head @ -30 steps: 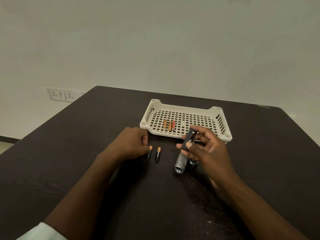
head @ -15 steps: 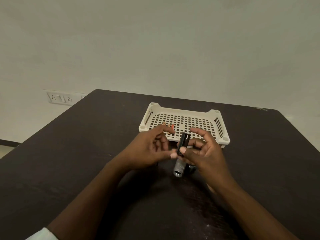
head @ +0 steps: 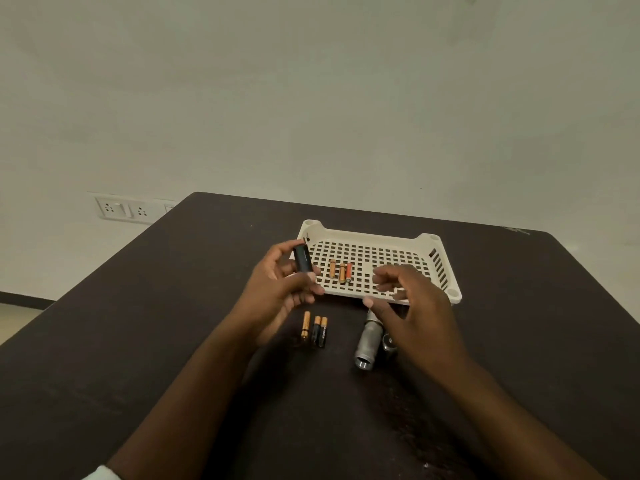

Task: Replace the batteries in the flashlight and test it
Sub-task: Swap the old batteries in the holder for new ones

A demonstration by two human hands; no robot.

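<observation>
My left hand (head: 277, 289) gripped the black battery holder (head: 302, 258) upright. My right hand (head: 412, 306) hovered with fingers spread, holding nothing, above the flashlight body (head: 367, 342) on the surface (head: 156, 323). Three batteries (head: 315, 330) lay between my hands; three more sat in the white tray (head: 434, 261) beyond.

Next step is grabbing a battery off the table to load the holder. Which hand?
Right hand: it is empty and open. The left hand grips the black battery holder, though the three batteries on the table lie nearer to it.
</observation>
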